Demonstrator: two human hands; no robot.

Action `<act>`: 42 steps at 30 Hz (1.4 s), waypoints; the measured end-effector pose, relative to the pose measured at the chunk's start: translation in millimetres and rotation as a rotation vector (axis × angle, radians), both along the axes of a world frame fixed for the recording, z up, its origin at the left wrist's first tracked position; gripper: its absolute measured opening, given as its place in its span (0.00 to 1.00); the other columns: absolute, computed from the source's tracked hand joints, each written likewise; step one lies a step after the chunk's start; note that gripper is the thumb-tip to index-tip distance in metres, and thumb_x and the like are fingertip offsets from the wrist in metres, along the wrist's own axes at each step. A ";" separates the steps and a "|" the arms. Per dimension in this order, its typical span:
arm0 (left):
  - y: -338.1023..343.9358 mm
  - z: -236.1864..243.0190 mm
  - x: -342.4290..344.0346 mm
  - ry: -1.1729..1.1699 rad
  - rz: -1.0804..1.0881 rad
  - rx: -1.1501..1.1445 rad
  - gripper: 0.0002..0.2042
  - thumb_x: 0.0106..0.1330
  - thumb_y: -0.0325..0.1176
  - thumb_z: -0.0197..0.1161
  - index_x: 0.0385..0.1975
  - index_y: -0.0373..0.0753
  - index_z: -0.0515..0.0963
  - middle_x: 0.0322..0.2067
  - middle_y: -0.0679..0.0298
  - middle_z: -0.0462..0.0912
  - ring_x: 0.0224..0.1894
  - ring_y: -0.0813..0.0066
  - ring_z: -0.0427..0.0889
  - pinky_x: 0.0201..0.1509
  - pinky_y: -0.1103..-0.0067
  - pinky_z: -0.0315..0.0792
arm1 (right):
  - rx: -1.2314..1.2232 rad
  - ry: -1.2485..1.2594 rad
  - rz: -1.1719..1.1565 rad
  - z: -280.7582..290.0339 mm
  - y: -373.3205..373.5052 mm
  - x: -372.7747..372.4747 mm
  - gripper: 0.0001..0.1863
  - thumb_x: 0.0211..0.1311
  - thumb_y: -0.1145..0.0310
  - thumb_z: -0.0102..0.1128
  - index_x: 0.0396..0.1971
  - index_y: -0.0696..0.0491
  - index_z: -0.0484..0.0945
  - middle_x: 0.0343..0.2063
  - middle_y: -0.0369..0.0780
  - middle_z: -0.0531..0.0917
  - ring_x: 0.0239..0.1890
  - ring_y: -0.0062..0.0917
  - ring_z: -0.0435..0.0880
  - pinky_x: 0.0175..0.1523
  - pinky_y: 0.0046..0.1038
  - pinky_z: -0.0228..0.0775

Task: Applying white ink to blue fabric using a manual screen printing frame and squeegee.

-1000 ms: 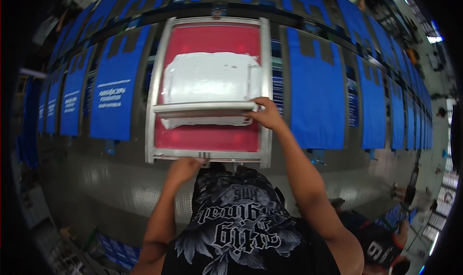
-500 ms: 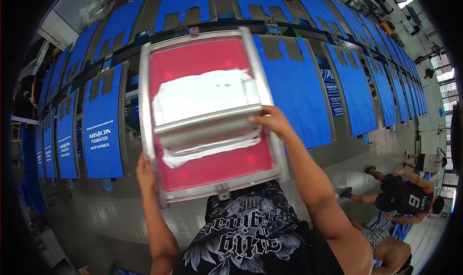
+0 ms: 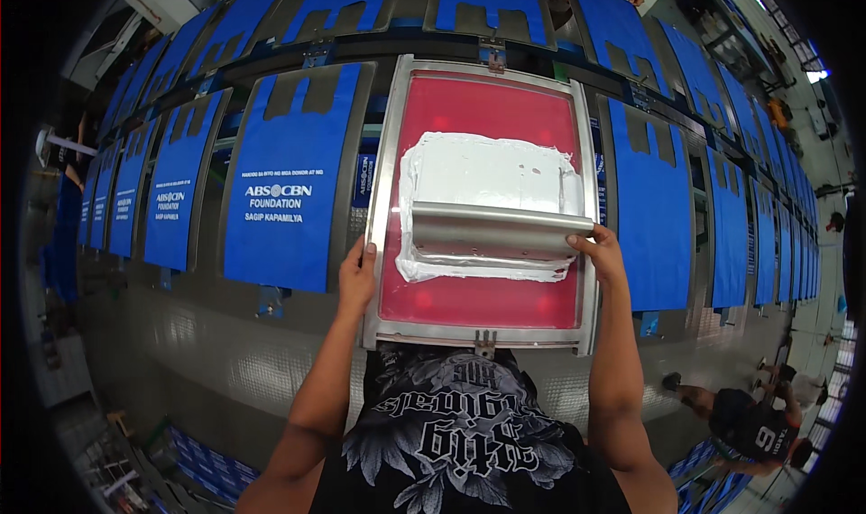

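Frame [image 3: 386,198] shifted rightward, left hand [image 3: 357,278] pinching its edge, right hand [image 3: 604,252] the squeegee [image 3: 496,234] by its end

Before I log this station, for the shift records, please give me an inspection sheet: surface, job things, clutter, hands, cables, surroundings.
Surface: blue panels on grey boards, in rows; white print left of the frame, near-row panels right of it plain.
Job's things: red screen in a metal frame, white paste on it, metal squeegee across.
Clutter: nothing seen on the screen.
Hands: left hand on the frame's left side; right hand grips the squeegee's right end.
Cables: nothing seen near the hands.
Surroundings: another person, lower right.
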State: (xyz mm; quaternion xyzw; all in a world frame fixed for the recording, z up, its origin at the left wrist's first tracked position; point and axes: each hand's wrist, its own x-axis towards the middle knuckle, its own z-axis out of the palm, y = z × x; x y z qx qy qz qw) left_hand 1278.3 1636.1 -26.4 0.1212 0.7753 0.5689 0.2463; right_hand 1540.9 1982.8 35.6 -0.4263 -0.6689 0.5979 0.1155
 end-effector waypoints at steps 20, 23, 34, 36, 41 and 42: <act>17.8 -26.6 4.9 0.037 0.030 -0.099 0.23 0.70 0.44 0.51 0.57 0.34 0.68 0.49 0.57 0.77 0.51 0.74 0.74 0.56 0.80 0.65 | -0.024 0.051 0.083 -25.6 22.4 0.7 0.20 0.44 0.67 0.73 0.38 0.59 0.81 0.28 0.37 0.81 0.34 0.20 0.76 0.44 0.22 0.65; 26.2 -25.2 8.8 0.057 -0.010 -0.058 0.25 0.69 0.46 0.52 0.57 0.33 0.68 0.51 0.54 0.76 0.52 0.65 0.74 0.57 0.76 0.65 | 0.007 -0.019 0.087 -31.9 30.3 11.1 0.20 0.45 0.67 0.72 0.39 0.59 0.81 0.30 0.38 0.82 0.36 0.20 0.77 0.46 0.23 0.66; 72.1 77.3 22.1 0.716 -0.873 -0.375 0.18 0.50 0.35 0.67 0.41 0.39 0.76 0.38 0.57 0.79 0.43 0.55 0.76 0.48 0.65 0.69 | 1.000 -0.392 0.666 31.0 -54.6 8.4 0.19 0.36 0.80 0.55 0.35 0.55 0.79 0.30 0.49 0.81 0.35 0.45 0.79 0.47 0.39 0.71; 92.2 73.9 4.4 0.711 -0.901 -0.449 0.15 0.49 0.33 0.67 0.37 0.40 0.77 0.34 0.58 0.80 0.40 0.55 0.77 0.45 0.65 0.70 | 0.828 -0.444 0.677 37.3 -31.0 -7.8 0.20 0.36 0.80 0.55 0.36 0.55 0.80 0.30 0.49 0.81 0.36 0.45 0.79 0.45 0.39 0.71; 158.3 54.1 -44.0 0.995 -0.575 -0.190 0.15 0.46 0.26 0.62 0.37 0.38 0.75 0.34 0.54 0.79 0.40 0.54 0.76 0.45 0.65 0.70 | 1.239 -0.249 0.518 8.2 42.0 -74.7 0.17 0.38 0.79 0.55 0.35 0.54 0.77 0.30 0.44 0.80 0.36 0.39 0.78 0.45 0.38 0.68; 164.8 37.0 -47.1 0.999 -0.574 -0.190 0.15 0.46 0.26 0.62 0.37 0.38 0.75 0.34 0.54 0.79 0.40 0.54 0.76 0.45 0.65 0.70 | 1.282 -0.245 0.490 -11.2 50.3 -81.2 0.18 0.38 0.80 0.54 0.36 0.54 0.75 0.31 0.44 0.79 0.38 0.40 0.76 0.47 0.37 0.65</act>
